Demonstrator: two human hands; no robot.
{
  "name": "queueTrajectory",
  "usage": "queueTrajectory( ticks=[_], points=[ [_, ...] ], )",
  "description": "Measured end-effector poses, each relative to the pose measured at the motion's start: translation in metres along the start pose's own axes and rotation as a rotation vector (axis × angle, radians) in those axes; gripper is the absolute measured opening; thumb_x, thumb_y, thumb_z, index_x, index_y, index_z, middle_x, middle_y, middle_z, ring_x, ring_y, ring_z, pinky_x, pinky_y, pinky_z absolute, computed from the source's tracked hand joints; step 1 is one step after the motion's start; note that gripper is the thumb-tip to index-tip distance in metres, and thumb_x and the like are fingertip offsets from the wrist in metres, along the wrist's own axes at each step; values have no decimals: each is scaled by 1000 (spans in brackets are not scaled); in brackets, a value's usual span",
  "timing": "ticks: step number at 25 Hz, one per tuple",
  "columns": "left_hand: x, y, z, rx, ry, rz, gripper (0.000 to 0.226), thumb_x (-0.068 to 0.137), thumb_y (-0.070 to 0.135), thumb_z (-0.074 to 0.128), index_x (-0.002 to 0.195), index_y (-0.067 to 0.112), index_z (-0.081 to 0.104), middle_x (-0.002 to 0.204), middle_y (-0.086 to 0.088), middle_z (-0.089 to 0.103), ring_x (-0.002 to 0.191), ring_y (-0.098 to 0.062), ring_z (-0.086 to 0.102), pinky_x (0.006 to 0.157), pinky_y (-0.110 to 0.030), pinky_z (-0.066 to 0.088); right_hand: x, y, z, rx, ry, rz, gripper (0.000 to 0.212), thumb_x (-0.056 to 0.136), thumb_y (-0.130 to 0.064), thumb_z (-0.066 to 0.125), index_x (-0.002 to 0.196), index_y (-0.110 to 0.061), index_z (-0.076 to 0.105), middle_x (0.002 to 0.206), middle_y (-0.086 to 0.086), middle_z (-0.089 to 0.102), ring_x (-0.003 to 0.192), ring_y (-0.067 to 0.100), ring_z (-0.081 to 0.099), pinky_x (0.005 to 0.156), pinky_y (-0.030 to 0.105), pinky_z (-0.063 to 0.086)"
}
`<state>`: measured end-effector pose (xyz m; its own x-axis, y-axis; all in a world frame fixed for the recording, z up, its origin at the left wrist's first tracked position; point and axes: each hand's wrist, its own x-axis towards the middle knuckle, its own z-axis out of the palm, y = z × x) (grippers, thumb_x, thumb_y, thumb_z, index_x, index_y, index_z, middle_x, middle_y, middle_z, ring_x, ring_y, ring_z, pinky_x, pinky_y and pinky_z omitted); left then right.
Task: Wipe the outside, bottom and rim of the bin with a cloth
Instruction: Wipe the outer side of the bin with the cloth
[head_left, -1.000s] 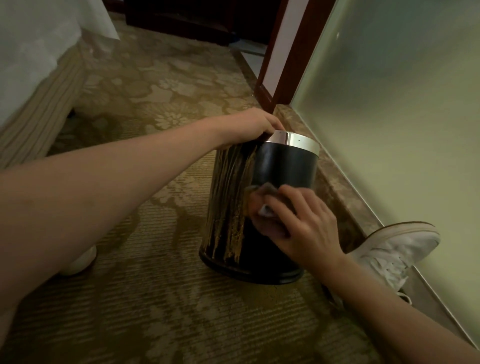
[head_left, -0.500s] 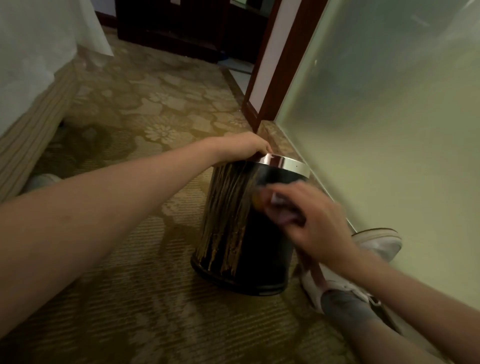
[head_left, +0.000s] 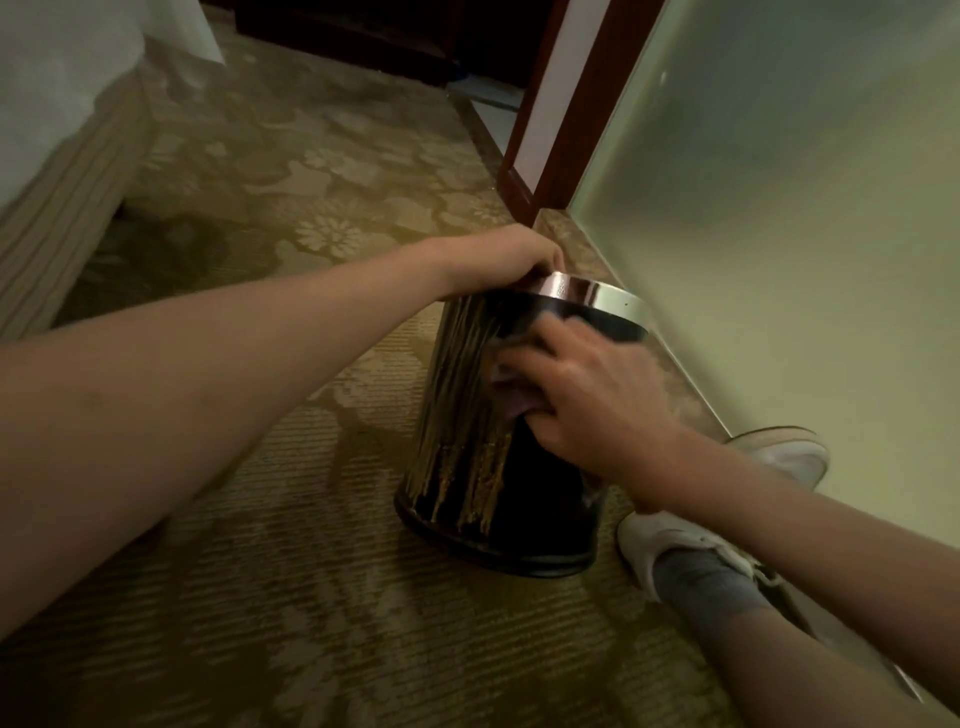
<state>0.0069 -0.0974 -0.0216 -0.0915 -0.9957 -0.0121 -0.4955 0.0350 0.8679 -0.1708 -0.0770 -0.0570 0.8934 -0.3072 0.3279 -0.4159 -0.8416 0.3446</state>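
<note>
A black bin (head_left: 467, 457) with gold streaks stands upright on the carpet, topped by a shiny metal rim (head_left: 592, 299). My left hand (head_left: 498, 257) grips the rim at its left side, fingers curled over the edge. My right hand (head_left: 587, 395) holds a small greyish-purple cloth (head_left: 511, 387) against the bin's upper side wall, just below the rim. Most of the cloth is hidden under my fingers.
A frosted glass wall (head_left: 779, 234) runs along the right with a stone sill at its foot. My white shoe (head_left: 670, 551) and grey sock lie right of the bin's base. A bed with a striped base (head_left: 57, 208) stands far left. A dark wooden door frame (head_left: 561, 119) is behind.
My right hand has moved the cloth up the bin's side, from the middle of the wall to just under the rim. My left hand stays on the rim. My foot has drawn closer to the bin.
</note>
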Motion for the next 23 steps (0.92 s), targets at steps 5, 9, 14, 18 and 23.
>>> queueTrajectory(
  ticks=[5,9,14,18,23],
  points=[
    [10,-10,16,359,184,151,31,100,10,36,100,-1,65,101,-13,63,95,-25,57,79,-26,39,-74,-56,29,169,-232,-196,43,76,-45,66,116,-27,64,111,-3,57,88,15,57,53,27,49],
    [11,-15,17,249,230,117,34,99,17,38,92,-4,64,92,-15,63,85,-26,57,85,-42,44,-93,-65,29,336,-392,-77,39,81,-45,53,118,-36,61,107,-13,53,89,10,57,58,27,51],
    [6,-18,5,226,140,84,43,98,37,44,100,-1,64,99,-15,62,89,-22,56,78,-37,44,-72,-25,-2,1302,-660,300,17,86,-26,68,102,-28,73,96,-6,71,89,8,66,82,27,51],
    [5,-27,3,138,181,4,63,83,65,55,88,3,69,80,-12,58,76,-25,56,70,-35,42,-39,21,-20,1409,-246,498,25,77,-12,76,102,-12,75,93,1,74,86,7,66,80,18,50],
    [3,-14,-1,90,255,-83,56,79,58,66,52,16,40,54,-2,35,50,-15,36,52,-29,27,-10,48,-25,883,93,404,20,79,-32,68,96,-24,74,86,0,72,81,9,65,72,27,48]
  ],
)
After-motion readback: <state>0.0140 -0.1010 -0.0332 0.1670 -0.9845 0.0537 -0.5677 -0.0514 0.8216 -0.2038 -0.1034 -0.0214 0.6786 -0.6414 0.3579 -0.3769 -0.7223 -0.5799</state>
